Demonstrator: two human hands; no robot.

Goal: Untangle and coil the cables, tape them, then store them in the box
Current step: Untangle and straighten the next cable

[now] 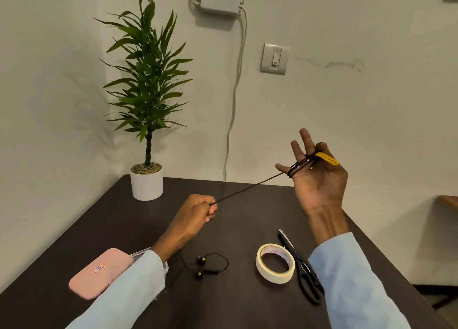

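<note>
A thin black cable (250, 188) runs taut between my hands above the dark table (99, 229). My right hand (317, 175) is raised, palm toward me, fingers spread, with several turns of the cable wound around them. My thumb pins the cable's yellow plug (327, 158) against the fingers. My left hand (195, 214) is curled into a fist and pinches the cable lower down. The cable's free end lies on the table with two earbuds (200, 266). A roll of cream tape (275, 263) lies flat beside black scissors (301, 266). A box with a pink lid (99, 271) sits partly under my left sleeve.
A potted plant (146, 177) stands at the table's far left corner by the wall. A white cord (235, 81) hangs down the wall from an adapter, next to a switch (274, 58). A wooden surface edge (448, 201) shows at the right.
</note>
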